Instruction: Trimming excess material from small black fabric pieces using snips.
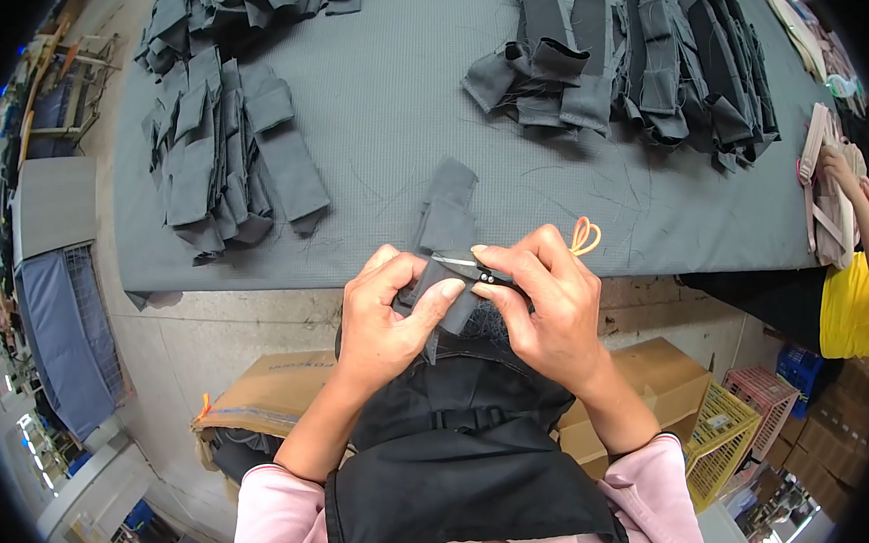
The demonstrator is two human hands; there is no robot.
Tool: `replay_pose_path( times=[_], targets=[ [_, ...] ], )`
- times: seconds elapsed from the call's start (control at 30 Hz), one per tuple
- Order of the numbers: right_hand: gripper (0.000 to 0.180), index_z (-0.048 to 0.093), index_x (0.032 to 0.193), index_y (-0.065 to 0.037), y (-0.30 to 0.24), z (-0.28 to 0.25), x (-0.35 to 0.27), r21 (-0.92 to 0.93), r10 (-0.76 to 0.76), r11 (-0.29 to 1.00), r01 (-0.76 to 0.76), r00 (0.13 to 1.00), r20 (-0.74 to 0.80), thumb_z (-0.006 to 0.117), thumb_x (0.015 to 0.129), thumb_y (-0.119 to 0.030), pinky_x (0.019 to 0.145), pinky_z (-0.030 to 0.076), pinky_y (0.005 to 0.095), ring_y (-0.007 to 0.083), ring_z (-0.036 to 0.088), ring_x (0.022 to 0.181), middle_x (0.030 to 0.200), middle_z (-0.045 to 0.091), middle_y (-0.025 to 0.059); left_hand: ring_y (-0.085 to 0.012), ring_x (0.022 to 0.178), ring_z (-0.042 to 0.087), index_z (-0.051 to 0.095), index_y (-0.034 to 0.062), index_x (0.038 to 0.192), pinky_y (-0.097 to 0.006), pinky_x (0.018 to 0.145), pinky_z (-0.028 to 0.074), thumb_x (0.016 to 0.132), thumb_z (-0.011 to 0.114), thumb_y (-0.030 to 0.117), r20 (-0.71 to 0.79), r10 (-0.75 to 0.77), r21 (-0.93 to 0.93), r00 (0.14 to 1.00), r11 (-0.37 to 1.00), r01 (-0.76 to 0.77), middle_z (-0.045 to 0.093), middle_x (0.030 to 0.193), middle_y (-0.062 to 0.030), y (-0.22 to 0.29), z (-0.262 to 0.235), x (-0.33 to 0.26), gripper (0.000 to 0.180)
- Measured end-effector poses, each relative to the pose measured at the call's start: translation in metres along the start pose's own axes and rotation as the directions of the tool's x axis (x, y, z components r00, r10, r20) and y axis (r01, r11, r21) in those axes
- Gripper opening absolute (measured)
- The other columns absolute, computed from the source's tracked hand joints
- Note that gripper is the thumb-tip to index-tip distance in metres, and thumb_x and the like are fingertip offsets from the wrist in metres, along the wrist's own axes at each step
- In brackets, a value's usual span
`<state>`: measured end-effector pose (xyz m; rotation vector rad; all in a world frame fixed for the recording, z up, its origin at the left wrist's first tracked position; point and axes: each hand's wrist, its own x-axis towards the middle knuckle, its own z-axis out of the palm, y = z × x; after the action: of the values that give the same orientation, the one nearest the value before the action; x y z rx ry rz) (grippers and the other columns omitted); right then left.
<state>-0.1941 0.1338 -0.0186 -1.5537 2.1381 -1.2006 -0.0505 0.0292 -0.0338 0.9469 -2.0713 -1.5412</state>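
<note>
My left hand (387, 313) pinches a dark grey fabric strip (448, 211) between thumb and fingers at the near edge of the table. The strip's far end lies on the tabletop, and its near end hangs down over the edge. In my right hand (545, 290) is a small pair of black-handled thread snips (479, 271), with an orange cord loop (585, 237) sticking out by the knuckles. The blades lie across the strip, close to my left thumb. Whether a thread sits between them is too small to tell.
Piles of grey strips lie at left (213, 148) and far right (656, 66) on the cloth-covered table (385, 99). Cardboard boxes (273, 386) and a yellow crate (718, 438) stand below. At right, another person's hand (841, 169) holds pale pink pieces.
</note>
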Motion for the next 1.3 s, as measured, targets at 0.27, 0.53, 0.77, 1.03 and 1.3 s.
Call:
replay_pose_path(
  times=[0.27, 0.53, 0.77, 1.03, 1.3],
  targets=[
    [0.031, 0.062, 0.101, -0.003, -0.003, 0.003, -0.005, 0.349, 0.231, 0.919, -0.183, 0.968, -0.101, 0.072, 0.071, -0.003, 0.057, 0.042, 0.0238, 0.0106, 0.05, 0.062, 0.079, 0.051, 0.0029, -0.0118, 0.062, 0.045, 0.059, -0.0015, 0.076, -0.026, 0.056, 0.037, 0.08, 0.07, 0.015, 0.038, -0.049, -0.105, 0.998, 0.993, 0.052, 0.049, 0.066, -0.0035, -0.018, 0.002, 0.003, 0.02],
    [0.013, 0.058, 0.081, 0.0, 0.008, 0.035, 0.008, 0.727, 0.497, 0.528, -0.438, 0.854, 0.154, 0.066, 0.084, -0.01, 0.057, 0.034, 0.0211, 0.0047, 0.04, 0.063, 0.072, 0.045, -0.0022, -0.0073, 0.062, 0.03, 0.044, -0.0035, 0.067, -0.025, 0.056, 0.027, 0.091, 0.059, 0.027, 0.066, -0.244, -0.314, 0.967, 0.915, 0.252, 0.035, 0.065, 0.0019, -0.023, 0.008, 0.006, 0.042],
    [0.022, 0.058, 0.084, -0.003, 0.004, 0.031, -0.01, 0.214, 0.148, 0.968, -0.131, 0.987, -0.068, 0.065, 0.065, 0.006, 0.049, 0.036, 0.0254, 0.009, 0.046, 0.055, 0.069, 0.046, 0.0024, -0.0064, 0.064, 0.031, 0.052, -0.002, 0.072, -0.024, 0.057, 0.028, 0.094, 0.055, 0.03, 0.094, -0.257, -0.326, 0.962, 0.905, 0.273, 0.038, 0.068, 0.0031, -0.022, 0.011, 0.005, 0.039],
    [0.018, 0.051, 0.084, -0.003, 0.018, 0.036, 0.01, 0.812, 0.549, 0.115, -0.573, 0.717, 0.429, 0.066, 0.085, -0.013, 0.051, 0.033, 0.0199, 0.0035, 0.039, 0.059, 0.068, 0.044, -0.0056, -0.0056, 0.089, 0.054, 0.058, -0.0033, 0.111, -0.023, 0.079, 0.045, 0.09, 0.059, 0.014, 0.283, -0.308, -0.521, 0.908, 0.746, 0.416, 0.062, 0.099, -0.0033, -0.012, 0.009, 0.007, 0.027],
    [0.025, 0.059, 0.098, 0.0, 0.01, 0.006, -0.055, 0.419, 0.434, 0.805, -0.42, 0.899, 0.067, 0.071, 0.075, -0.003, 0.068, 0.048, 0.0228, 0.0106, 0.059, 0.075, 0.089, 0.06, 0.0045, -0.0032, 0.083, 0.05, 0.06, -0.0013, 0.108, -0.019, 0.076, 0.04, 0.09, 0.06, 0.013, 0.112, -0.351, -0.593, 0.93, 0.727, 0.346, 0.061, 0.097, 0.0006, -0.021, 0.009, 0.012, 0.023]
  ],
)
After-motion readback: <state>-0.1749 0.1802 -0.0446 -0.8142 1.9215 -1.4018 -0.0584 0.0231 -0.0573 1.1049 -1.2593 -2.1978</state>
